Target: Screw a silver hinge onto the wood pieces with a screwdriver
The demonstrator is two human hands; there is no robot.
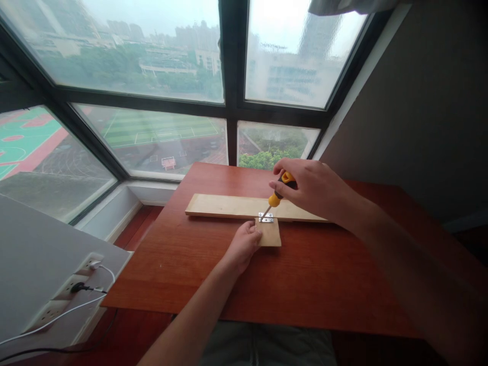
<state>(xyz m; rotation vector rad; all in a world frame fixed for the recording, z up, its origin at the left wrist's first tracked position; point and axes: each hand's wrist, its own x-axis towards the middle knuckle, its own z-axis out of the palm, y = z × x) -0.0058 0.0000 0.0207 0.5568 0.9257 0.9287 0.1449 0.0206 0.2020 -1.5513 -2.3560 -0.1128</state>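
Observation:
My right hand (301, 180) is closed round the yellow-and-black handle of a screwdriver (273, 199). The screwdriver slants down to the left, and its tip meets a small metal hinge (266, 217). One leaf of the hinge lies on a small square wooden board (271, 235), the other on a long pale plank (224, 204) behind it. With thumb and fingers, my left hand (246, 244) grips the left edge of the small board. Part of the plank's right side is hidden behind my right hand and forearm. Whether a screw sits under the tip is too small to tell.
Both boards rest on a reddish-brown wooden table (183, 274). Large windows (163, 127) with dark frames stand beyond its far edge. At the lower left, wall sockets (70, 287) hold plugs, with a white cable (53, 317) and a black one trailing past the table's corner.

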